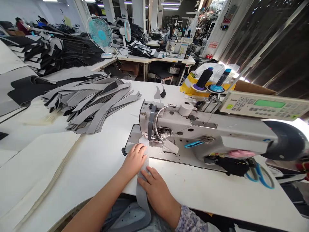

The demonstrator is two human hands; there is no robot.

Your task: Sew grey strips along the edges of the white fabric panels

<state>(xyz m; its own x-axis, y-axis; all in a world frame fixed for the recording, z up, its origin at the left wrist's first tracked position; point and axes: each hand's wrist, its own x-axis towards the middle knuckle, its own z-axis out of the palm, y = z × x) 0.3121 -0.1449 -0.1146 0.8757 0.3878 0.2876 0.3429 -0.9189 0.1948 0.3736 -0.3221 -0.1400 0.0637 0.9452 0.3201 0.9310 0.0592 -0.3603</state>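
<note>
Closest in my feed, the left hand [134, 160] and the right hand [154, 191] both rest on one long grey fabric strip [142, 196], fingers together, pressing it against the white counter [72, 180]. I cannot tell whether either grip is clamped on the strip or merely lying flat on it. The strip's far end sits at the presser foot of the machine, while its near end droops over the counter's edge toward the lap. It looks light, soft and bendy, perhaps foam-backed, so I would hold it flat, on both sides of its length.

Just beyond stands one grey industrial sewing machine [193, 129], with one pair of blue-handled scissors [259, 175] near its right end. To its left lies one loose pile of grey-and-black cut strips [91, 106], too many to count. Behind the machine are two thread cones, one black [204, 79] and one dark blue [222, 77]. Farther off, I count two electric fans, one teal [100, 32] and one white [127, 31], and one seated co-worker [171, 35].
</note>
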